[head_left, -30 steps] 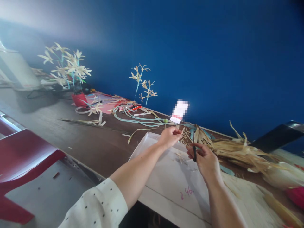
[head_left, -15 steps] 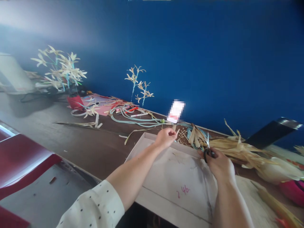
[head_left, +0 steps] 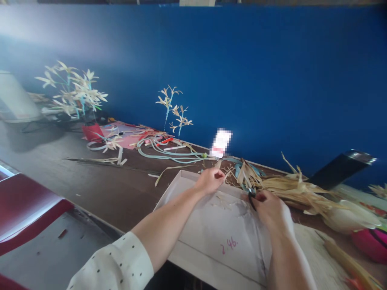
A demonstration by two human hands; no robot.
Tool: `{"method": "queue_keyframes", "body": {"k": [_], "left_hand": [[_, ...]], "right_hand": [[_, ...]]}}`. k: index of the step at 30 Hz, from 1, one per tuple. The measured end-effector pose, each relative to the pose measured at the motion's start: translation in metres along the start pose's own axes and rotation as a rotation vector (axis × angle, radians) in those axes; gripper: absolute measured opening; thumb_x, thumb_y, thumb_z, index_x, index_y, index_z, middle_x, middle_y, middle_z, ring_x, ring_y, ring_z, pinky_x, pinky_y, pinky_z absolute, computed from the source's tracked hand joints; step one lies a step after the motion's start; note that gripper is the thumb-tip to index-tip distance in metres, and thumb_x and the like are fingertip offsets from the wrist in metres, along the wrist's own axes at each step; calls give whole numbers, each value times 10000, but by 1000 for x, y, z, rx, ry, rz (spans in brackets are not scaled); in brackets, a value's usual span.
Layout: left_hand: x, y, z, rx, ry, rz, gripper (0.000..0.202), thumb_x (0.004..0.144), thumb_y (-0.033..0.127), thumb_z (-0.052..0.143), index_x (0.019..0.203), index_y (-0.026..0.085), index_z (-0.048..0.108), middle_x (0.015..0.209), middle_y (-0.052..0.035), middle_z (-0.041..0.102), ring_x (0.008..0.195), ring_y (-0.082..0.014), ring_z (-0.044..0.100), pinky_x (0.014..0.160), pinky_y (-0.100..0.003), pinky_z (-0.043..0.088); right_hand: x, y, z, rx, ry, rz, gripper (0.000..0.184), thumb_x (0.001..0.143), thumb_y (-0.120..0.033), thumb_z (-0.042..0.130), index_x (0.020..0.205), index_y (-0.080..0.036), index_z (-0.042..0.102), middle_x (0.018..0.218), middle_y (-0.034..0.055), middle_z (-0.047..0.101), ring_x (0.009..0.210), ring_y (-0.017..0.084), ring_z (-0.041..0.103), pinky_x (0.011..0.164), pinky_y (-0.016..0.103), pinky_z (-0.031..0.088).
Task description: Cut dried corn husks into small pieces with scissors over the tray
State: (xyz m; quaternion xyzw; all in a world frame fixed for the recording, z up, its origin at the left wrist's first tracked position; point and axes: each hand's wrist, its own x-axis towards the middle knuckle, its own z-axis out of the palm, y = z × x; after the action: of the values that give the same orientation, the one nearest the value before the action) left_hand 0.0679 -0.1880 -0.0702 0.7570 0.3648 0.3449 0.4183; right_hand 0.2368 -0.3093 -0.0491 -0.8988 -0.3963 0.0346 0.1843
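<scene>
My left hand [head_left: 209,180] is closed in a pinch on a thin pale strip of dried husk [head_left: 226,173] above the far edge of a shallow white box lid [head_left: 193,217]. My right hand [head_left: 270,209] is closed round small black-handled scissors [head_left: 251,193], whose blades point toward the strip. The two hands are about a hand's width apart. Small husk scraps [head_left: 223,200] lie on the lid between them.
A heap of dried corn husks [head_left: 299,189] lies to the right on the brown table [head_left: 115,185]. Husk flowers in a red pot [head_left: 90,131] stand far left, with blue-green cords [head_left: 169,151], a blue wall behind, a black cylinder [head_left: 341,167] and a red chair [head_left: 27,213].
My right hand with the scissors swung right and away from the strip, then came back in toward my left hand. The view drifted slightly.
</scene>
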Motion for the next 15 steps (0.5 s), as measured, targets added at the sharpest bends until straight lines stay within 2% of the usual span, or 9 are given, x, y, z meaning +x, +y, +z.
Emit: {"method": "queue_keyframes", "body": {"k": [3,8,11,15], "left_hand": [[0,2,1,-229,-90,-88,218,713,314,606,858,156,646,782,-24,655,705,-121,581,653,-242,485],[0,2,6,-528,-179,-109,259,670,297,680,857,121,641,817,-48,627,722,-111,577,675,-264,524],[0,-1,9,-515,-185,-70,240,672,296,678,835,122,644,790,-42,620,698,-117,583,642,-270,534],[0,-4,11,-340,-118,27,202,710,307,630,824,141,650,733,-21,641,633,-112,602,630,-249,516]], "right_hand": [[-6,-11,9,91,-30,-178,210,636,-460,599,641,-255,557,629,-4,622,593,172,554,518,246,347],[-15,-21,22,125,-64,-319,208,659,-439,611,679,-246,537,621,-16,615,569,151,539,514,230,324],[-15,-21,28,112,-72,-400,225,661,-444,621,709,-237,549,674,-5,630,597,158,548,526,236,315],[-14,-19,29,160,-127,-463,175,695,-400,591,710,-227,567,670,-13,631,607,153,553,545,236,327]]}}
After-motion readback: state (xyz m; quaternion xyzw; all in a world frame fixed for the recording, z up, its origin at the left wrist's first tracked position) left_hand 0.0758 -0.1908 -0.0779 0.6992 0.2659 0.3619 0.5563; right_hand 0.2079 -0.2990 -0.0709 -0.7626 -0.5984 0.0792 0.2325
